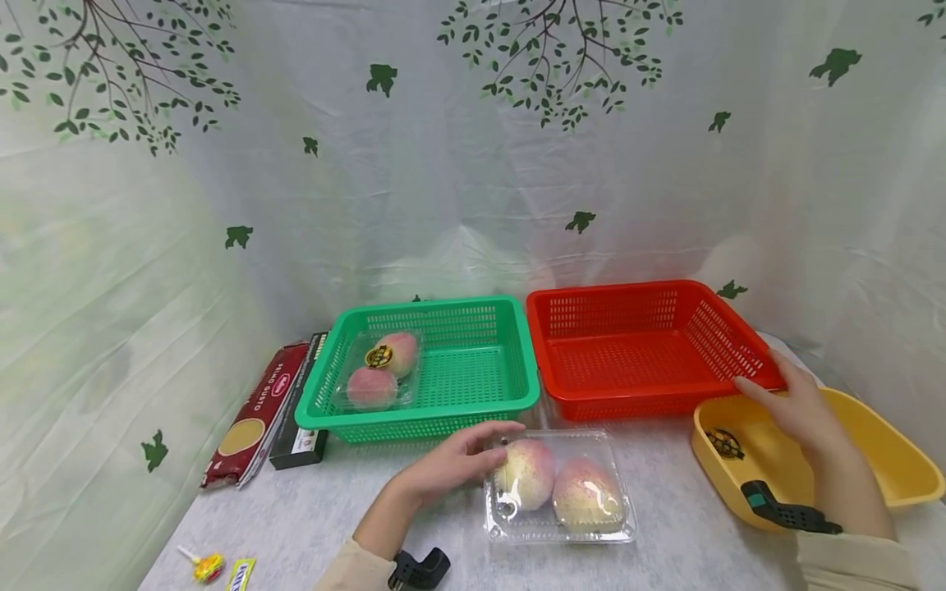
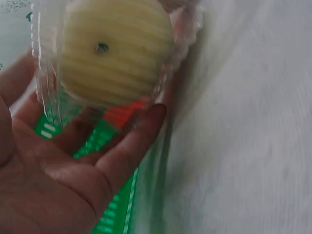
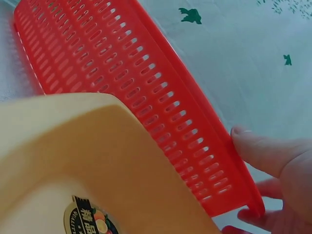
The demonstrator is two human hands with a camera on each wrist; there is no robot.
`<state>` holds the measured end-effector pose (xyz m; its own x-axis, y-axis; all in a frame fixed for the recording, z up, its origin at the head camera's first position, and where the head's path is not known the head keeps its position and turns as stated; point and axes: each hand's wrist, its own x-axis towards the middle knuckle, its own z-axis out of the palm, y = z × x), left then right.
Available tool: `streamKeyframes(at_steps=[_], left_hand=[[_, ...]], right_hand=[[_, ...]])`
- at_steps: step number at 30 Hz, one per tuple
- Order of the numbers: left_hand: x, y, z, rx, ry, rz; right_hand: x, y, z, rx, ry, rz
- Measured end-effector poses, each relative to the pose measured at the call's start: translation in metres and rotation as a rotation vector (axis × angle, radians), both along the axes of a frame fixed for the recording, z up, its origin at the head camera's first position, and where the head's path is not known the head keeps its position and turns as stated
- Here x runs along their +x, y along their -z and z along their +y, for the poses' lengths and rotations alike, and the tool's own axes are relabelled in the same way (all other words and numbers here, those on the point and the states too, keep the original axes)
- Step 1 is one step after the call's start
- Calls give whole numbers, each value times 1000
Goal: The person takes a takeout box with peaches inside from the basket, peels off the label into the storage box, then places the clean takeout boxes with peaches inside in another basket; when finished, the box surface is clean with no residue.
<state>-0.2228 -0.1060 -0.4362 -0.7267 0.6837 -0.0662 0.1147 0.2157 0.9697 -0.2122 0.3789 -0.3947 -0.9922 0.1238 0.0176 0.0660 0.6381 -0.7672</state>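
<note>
My left hand (image 1: 461,460) holds the left edge of a clear plastic clamshell box (image 1: 547,532) in front of the baskets. Two pink and yellow peaches (image 1: 587,492) sit inside it. The left wrist view shows thumb and fingers around the box's side, with one pale peach (image 2: 117,53) close up. At the right, my right hand (image 1: 801,406) grips the near right corner of a red basket (image 1: 621,361), above a yellow tub (image 1: 761,484). In the right wrist view, the thumb lies against the red rim and other fingertips reach around the corner.
A green basket (image 1: 473,414) holds another clamshell of peaches (image 1: 373,386). Left of it lie a dark red packet (image 1: 259,410) and a black box (image 1: 299,439). A lollipop (image 1: 208,566) and a small yellow packet (image 1: 240,574) lie at the front left. A leaf-printed curtain (image 1: 473,180) hangs behind.
</note>
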Motion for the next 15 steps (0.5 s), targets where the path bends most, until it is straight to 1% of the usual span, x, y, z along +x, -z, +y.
streamKeyframes(at_steps=[2, 6, 8, 12, 15], left_hand=[[2, -3, 2, 20, -28, -44], [5, -7, 7, 49, -81, -104], [7, -8, 8, 58, -93, -139], [9, -9, 9, 67, -81, -231], [10, -8, 8, 70, -40, -290]], right_hand=[[0, 1, 0, 1, -3, -7], [1, 3, -1, 9, 14, -5], [2, 3, -1, 14, 22, -8], [2, 2, -1, 20, 30, -9], [3, 2, -2, 14, 37, -12]])
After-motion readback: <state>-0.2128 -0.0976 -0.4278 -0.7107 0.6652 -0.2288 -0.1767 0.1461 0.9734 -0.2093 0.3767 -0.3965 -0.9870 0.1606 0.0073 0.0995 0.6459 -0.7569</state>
